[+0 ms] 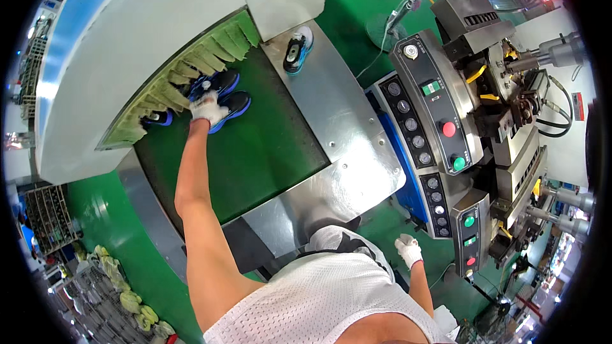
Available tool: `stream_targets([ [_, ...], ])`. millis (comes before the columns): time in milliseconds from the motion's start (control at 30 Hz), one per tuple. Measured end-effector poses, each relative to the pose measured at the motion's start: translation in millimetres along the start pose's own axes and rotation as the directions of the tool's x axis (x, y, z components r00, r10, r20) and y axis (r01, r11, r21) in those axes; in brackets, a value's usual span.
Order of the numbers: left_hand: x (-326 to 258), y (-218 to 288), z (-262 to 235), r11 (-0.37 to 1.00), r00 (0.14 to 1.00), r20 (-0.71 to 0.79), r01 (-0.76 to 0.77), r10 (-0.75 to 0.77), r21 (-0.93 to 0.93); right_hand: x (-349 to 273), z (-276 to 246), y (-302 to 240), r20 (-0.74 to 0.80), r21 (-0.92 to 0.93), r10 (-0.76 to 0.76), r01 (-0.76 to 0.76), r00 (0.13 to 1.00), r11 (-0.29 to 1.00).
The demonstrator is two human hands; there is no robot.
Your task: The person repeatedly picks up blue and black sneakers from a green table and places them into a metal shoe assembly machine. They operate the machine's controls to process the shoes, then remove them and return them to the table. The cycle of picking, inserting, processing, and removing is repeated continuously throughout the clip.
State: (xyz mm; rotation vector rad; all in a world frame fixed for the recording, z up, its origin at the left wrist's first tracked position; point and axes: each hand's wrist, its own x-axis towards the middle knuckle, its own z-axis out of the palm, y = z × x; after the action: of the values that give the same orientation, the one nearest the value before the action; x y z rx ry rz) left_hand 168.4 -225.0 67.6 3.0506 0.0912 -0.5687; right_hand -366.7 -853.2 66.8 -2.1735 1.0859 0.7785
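My left hand [210, 110], in a white glove, reaches out over the green conveyor belt [255, 153]. Its fingers are closed at the opening of a black shoe [237, 103] with a blue-purple sole, in front of the hanging green strip curtain [220, 48]. Just behind that shoe lies another dark shoe [225, 81], and a further shoe [159, 117] pokes out from under the strips to the left. Lower right, beside my body, hangs my right hand [408, 250], also gloved, its fingers curled with nothing visible in them.
A single black, white and blue shoe [298, 50] stands on the metal ledge [312, 102] right of the belt. Farther right is a machine with a control panel [437, 102] and gauges. A fan [389, 28] stands behind. Racks [51, 216] line the left.
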Motion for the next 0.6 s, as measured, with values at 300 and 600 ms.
stream_targets([
  [300, -83.0, 51.9, 58.7, 0.994, 0.994, 0.030, -0.108, 0.107, 0.015, 9.0, -19.0, -81.3, 0.081, -0.138, -0.138, 0.148, 0.987, 0.979],
  [600, -240.5, 213.2, 33.1, 0.734, 0.943, 0.134, -0.143, 0.305, -0.664, -16.4, -51.0, -205.8, 0.134, 0.161, -0.428, 0.407, 0.894, 0.899],
])
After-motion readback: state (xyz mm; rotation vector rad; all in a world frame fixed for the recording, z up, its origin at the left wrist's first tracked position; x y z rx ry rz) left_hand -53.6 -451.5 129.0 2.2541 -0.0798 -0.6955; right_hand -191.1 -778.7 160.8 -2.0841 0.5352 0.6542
